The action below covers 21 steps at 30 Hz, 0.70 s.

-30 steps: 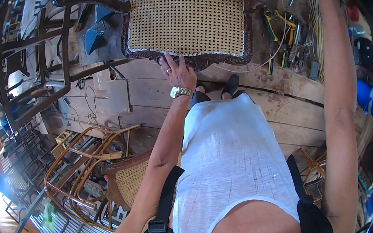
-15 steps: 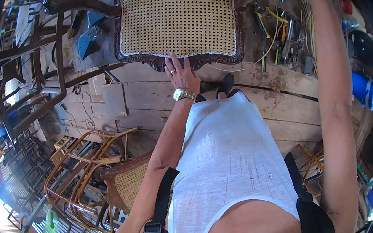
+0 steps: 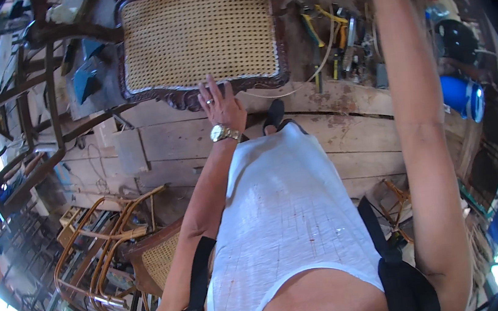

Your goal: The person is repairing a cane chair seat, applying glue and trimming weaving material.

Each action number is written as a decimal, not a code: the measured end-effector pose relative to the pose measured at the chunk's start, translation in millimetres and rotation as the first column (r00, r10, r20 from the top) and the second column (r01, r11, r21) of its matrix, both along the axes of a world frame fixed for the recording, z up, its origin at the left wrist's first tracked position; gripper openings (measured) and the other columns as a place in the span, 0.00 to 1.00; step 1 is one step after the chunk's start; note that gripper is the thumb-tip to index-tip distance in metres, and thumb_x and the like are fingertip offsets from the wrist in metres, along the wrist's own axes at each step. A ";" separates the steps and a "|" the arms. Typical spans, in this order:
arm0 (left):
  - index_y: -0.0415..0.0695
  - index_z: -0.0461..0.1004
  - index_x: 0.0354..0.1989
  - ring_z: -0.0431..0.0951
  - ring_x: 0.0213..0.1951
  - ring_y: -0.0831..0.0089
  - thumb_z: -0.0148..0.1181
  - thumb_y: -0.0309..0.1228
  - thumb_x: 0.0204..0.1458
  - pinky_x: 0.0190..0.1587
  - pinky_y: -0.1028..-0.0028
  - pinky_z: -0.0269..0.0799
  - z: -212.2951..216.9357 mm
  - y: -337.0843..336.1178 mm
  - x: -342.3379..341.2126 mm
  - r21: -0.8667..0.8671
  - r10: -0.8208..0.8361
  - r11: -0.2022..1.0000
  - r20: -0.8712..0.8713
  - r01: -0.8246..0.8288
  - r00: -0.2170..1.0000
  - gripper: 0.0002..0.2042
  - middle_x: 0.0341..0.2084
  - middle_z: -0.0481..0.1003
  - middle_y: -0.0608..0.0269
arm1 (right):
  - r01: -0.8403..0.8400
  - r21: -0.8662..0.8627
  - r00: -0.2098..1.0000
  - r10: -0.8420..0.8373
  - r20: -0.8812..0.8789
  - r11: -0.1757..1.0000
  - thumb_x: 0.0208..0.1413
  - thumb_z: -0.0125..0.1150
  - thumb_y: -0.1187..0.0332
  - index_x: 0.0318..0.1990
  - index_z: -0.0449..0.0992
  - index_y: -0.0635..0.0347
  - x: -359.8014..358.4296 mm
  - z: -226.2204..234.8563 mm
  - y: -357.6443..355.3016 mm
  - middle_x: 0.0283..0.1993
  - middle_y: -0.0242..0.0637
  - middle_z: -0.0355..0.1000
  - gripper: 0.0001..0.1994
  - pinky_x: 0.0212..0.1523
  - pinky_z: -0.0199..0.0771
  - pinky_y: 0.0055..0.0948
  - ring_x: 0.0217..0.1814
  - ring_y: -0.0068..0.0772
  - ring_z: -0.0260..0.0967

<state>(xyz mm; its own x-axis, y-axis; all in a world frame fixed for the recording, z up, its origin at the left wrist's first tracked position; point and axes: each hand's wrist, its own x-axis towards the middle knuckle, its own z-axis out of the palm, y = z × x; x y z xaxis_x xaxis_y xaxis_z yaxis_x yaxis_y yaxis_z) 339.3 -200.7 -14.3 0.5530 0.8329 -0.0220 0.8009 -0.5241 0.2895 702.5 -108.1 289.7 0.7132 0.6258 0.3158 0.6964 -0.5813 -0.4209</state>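
A dark carved wooden chair has a woven cane seat (image 3: 198, 35), with a pale strip along its front border. My left hand (image 3: 223, 104), wearing a ring and a wristwatch, lies against the carved front rail (image 3: 175, 97), its fingers stretched out and holding nothing. Up along the right side reaches my right forearm (image 3: 404, 58). My right hand is cut off by the upper edge, so its fingers and anything in them are hidden. From near the front rail a thin pale cane strand (image 3: 300, 90) curves off to the right.
Right of the chair lie yellow-handled pliers (image 3: 331, 16) and several other hand tools. A blue container (image 3: 462, 97) stands farther right. Dark chair frames (image 3: 54, 85) crowd the left, with blue objects (image 3: 86, 80) beside them. Bent rattan frames (image 3: 98, 258) and another cane panel (image 3: 157, 258) lie lower left.
The whole view has shifted, so the chair and tools appear farther left and slightly lower. My left hand remains at the front rail. My right hand has slipped past the upper edge.
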 end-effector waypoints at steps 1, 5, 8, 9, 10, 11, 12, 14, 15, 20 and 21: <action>0.44 0.71 0.62 0.41 0.74 0.38 0.59 0.32 0.49 0.72 0.42 0.42 0.5 -1.9 3.0 0.011 -0.046 0.999 -0.021 0.046 0.999 0.27 0.75 0.45 0.43 | 0.011 -0.009 1.000 -0.011 0.022 1.000 0.58 0.57 0.37 0.64 0.60 0.71 1.9 -0.8 -0.4 0.64 0.67 0.64 0.43 0.64 0.68 0.48 0.67 0.62 0.64; 0.45 0.71 0.62 0.41 0.74 0.39 0.60 0.30 0.49 0.72 0.41 0.41 5.1 -10.8 14.7 -0.018 -0.054 0.998 -0.023 0.054 0.998 0.27 0.75 0.43 0.46 | -0.030 0.050 0.998 0.032 -0.051 0.998 0.57 0.59 0.38 0.64 0.60 0.74 4.7 -4.4 0.4 0.64 0.69 0.63 0.44 0.66 0.66 0.49 0.67 0.65 0.63; 0.52 0.71 0.63 0.42 0.74 0.38 0.60 0.29 0.49 0.71 0.41 0.42 10.7 -16.1 20.3 -0.001 -0.086 0.996 -0.008 0.086 0.996 0.28 0.75 0.44 0.47 | -0.018 0.071 1.000 0.019 -0.017 0.997 0.57 0.59 0.39 0.64 0.60 0.74 3.8 -4.9 1.0 0.64 0.69 0.63 0.43 0.67 0.64 0.49 0.69 0.65 0.59; 0.55 0.70 0.64 0.42 0.74 0.38 0.60 0.28 0.49 0.71 0.41 0.42 12.7 -17.0 21.8 -0.003 -0.101 0.995 0.002 0.101 0.995 0.29 0.75 0.44 0.47 | -0.017 0.071 1.000 0.018 -0.012 0.997 0.57 0.59 0.39 0.64 0.60 0.74 3.4 -4.7 0.4 0.64 0.69 0.63 0.43 0.67 0.64 0.49 0.69 0.65 0.59; 0.59 0.69 0.65 0.43 0.74 0.38 0.59 0.28 0.49 0.71 0.40 0.42 14.6 -17.5 23.6 0.032 -0.114 0.993 0.069 0.112 0.991 0.31 0.75 0.45 0.46 | -0.017 0.070 1.000 0.018 -0.014 0.997 0.57 0.59 0.40 0.64 0.60 0.73 3.1 -4.4 -0.4 0.64 0.69 0.62 0.43 0.69 0.61 0.49 0.70 0.65 0.58; 0.59 0.69 0.65 0.43 0.74 0.38 0.59 0.28 0.49 0.71 0.40 0.42 16.4 -17.5 25.3 0.044 -0.119 0.992 0.081 0.116 0.990 0.31 0.75 0.45 0.46 | -0.016 0.069 1.000 0.018 -0.016 0.998 0.57 0.60 0.40 0.64 0.60 0.73 3.0 -4.0 -1.0 0.65 0.69 0.62 0.43 0.70 0.59 0.49 0.71 0.66 0.56; 0.59 0.68 0.66 0.43 0.74 0.37 0.59 0.28 0.49 0.71 0.40 0.42 18.3 -17.4 26.9 0.048 -0.101 0.994 0.117 0.096 0.988 0.31 0.74 0.45 0.45 | -0.013 0.070 1.000 0.014 -0.011 0.997 0.57 0.60 0.40 0.64 0.60 0.73 3.1 -3.8 -1.5 0.65 0.69 0.62 0.43 0.70 0.59 0.49 0.71 0.66 0.56; 0.58 0.68 0.66 0.44 0.73 0.35 0.58 0.28 0.50 0.71 0.39 0.42 22.3 -17.1 29.5 0.024 -0.063 0.998 0.121 0.061 0.991 0.30 0.74 0.46 0.41 | -0.030 0.056 0.999 0.032 -0.028 0.998 0.57 0.60 0.41 0.66 0.58 0.74 3.5 -4.3 -1.8 0.67 0.67 0.60 0.44 0.73 0.54 0.48 0.73 0.67 0.52; 0.58 0.68 0.66 0.44 0.73 0.35 0.58 0.28 0.50 0.71 0.39 0.42 23.7 -16.3 33.0 0.038 -0.068 0.997 0.131 0.063 0.989 0.30 0.74 0.46 0.41 | -0.029 0.060 0.999 0.030 -0.022 0.998 0.57 0.60 0.41 0.66 0.58 0.74 3.4 -5.2 -1.2 0.67 0.67 0.60 0.44 0.73 0.54 0.48 0.73 0.67 0.52; 0.53 0.71 0.63 0.44 0.73 0.34 0.59 0.31 0.51 0.70 0.38 0.42 28.6 -16.1 63.3 0.042 -0.173 0.985 0.150 0.168 0.973 0.26 0.73 0.46 0.42 | -0.018 0.065 0.995 0.012 0.095 0.998 0.58 0.59 0.42 0.69 0.53 0.76 5.8 -10.4 0.9 0.70 0.67 0.56 0.46 0.75 0.51 0.48 0.76 0.68 0.48; 0.53 0.72 0.62 0.44 0.73 0.35 0.59 0.32 0.51 0.70 0.38 0.42 28.9 -15.7 71.1 0.035 -0.207 0.978 0.160 0.204 0.965 0.25 0.73 0.46 0.42 | -0.017 0.062 0.994 0.010 0.110 0.998 0.58 0.59 0.43 0.70 0.52 0.77 7.0 -10.1 0.3 0.70 0.67 0.55 0.47 0.75 0.51 0.48 0.76 0.68 0.47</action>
<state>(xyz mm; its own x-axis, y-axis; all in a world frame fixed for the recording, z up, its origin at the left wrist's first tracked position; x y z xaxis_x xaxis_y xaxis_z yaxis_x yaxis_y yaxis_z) 410.5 -216.5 14.7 0.7074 0.7003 0.0957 0.6187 -0.6790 0.3951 709.5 -107.8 279.5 0.6635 0.6119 0.4305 0.7482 -0.5463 -0.3766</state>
